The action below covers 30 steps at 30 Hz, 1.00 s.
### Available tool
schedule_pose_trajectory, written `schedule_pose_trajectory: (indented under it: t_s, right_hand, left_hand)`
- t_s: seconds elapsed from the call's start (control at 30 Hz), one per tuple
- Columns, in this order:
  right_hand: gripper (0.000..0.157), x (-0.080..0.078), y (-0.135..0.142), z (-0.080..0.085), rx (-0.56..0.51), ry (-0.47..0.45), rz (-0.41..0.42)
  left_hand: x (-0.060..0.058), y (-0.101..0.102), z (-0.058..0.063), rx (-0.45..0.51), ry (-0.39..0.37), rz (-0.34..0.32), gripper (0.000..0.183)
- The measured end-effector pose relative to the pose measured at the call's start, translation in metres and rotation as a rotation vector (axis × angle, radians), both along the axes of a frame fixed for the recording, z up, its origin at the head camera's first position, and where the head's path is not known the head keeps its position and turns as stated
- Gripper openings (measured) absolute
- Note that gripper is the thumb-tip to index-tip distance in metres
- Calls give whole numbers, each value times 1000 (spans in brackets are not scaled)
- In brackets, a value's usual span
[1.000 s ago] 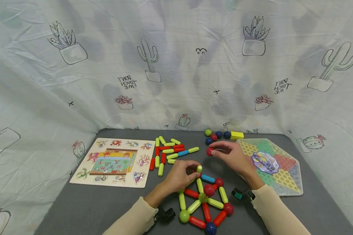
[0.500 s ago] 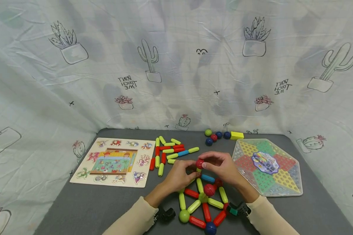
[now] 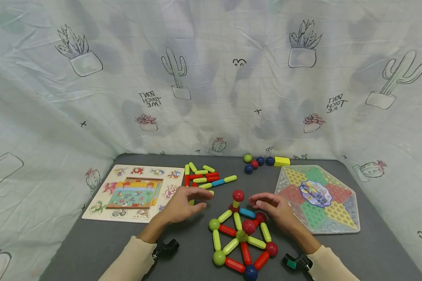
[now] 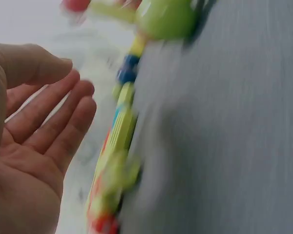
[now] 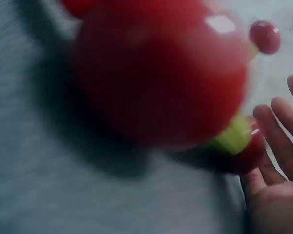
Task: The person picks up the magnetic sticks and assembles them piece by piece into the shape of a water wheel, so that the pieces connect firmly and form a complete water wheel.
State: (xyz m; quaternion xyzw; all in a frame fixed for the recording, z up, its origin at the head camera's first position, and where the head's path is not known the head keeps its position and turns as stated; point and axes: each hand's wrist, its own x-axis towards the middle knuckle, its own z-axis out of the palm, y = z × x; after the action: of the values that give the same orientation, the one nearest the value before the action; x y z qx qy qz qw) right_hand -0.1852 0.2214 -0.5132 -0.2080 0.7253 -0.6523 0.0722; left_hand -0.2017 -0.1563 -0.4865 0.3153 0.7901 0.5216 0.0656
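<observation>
A frame of coloured balls and rods lies on the table, with a yellow-green hub ball (image 3: 241, 235) at its middle. At its back corner a short yellow rod (image 3: 236, 204) stands upright with a red ball (image 3: 238, 195) on top. A second raised red ball (image 3: 249, 226) sits over the hub. My left hand (image 3: 184, 203), fingers relaxed and holding nothing, is left of the frame near the loose rods. To the right of the upright rod hovers my right hand (image 3: 274, 208), bare of any object, fingers loosely bent. In the right wrist view a red ball (image 5: 161, 73) fills the foreground.
Loose rods (image 3: 205, 177) lie at the back left beside a wooden puzzle board (image 3: 147, 218). Several loose balls (image 3: 248, 169) and a yellow block (image 3: 282, 161) are at the back. A hexagonal game board (image 3: 320, 214) lies to the right; a patterned curtain (image 3: 211, 86) stands behind.
My right hand brought a red ball onto the upright yellow rod, then let go and drew back right. My left hand released that rod and moved left.
</observation>
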Motion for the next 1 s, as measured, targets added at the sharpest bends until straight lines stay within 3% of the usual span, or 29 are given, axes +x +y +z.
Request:
schedule_pose_trajectory:
  t_s: [0.1,0.2,0.37,0.53,0.63,0.73,0.87,0.93,1.0]
  right_hand:
    - [30,1,-1,-4,4,-76,2]
    - [31,0,-2,-6,-2,-98,-2]
    - [31,0,-1,-7,-20,-88,12]
    - [33,1,-1,-7,-48,-90,39]
    - [34,2,-2,-7,-53,-93,42]
    - [34,2,-2,-7,-51,-92,39]
    - [33,2,0,-8,-51,-94,43]
    - [33,2,0,-9,-48,-98,45]
    - [33,2,0,-8,-38,-99,42]
  left_hand:
    - [0,-27,-1,-30,30,64,34]
    - [1,-41,-3,-161,123,114,43]
    - [1,-38,-7,-415,361,79,43]
    - [2,-29,-9,-506,493,69,24]
    - [6,-24,-9,-455,440,117,23]
    - [14,-15,-6,-297,266,135,24]
    - [28,3,-5,-49,-6,60,23]
    - [34,11,-6,8,-85,3,22]
    - [38,16,-9,26,-110,-32,23]
